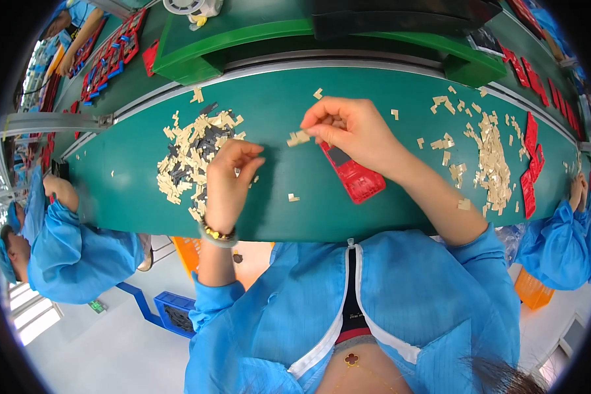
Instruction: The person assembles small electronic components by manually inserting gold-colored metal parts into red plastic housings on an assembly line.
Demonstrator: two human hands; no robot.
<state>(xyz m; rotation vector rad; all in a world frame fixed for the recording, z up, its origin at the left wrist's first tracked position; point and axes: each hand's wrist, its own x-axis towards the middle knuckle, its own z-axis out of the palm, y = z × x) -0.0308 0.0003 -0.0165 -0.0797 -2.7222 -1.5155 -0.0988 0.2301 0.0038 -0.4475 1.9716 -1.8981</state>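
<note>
My right hand (pixel 358 128) is closed in a pinch, with small cream L-shaped pieces (pixel 298 138) at its fingertips. Below that hand lies a red plastic casing (pixel 361 182) with a dark rectangle near its upper end, partly covered by the hand. My left hand (pixel 230 180) hovers beside a pile of cream and dark grey pieces (pixel 194 154); its fingers are curved, with a gap between thumb and forefinger and nothing visible between them. One loose cream piece (pixel 293 197) lies on the green table between my hands.
A second heap of cream pieces (pixel 494 161) spreads at the right, beside several red casings (pixel 532 164). A green shelf (pixel 256 43) with a black box (pixel 400 16) spans the far side. Co-workers in blue sit left and right. A blue bin (pixel 175 312) stands on the floor.
</note>
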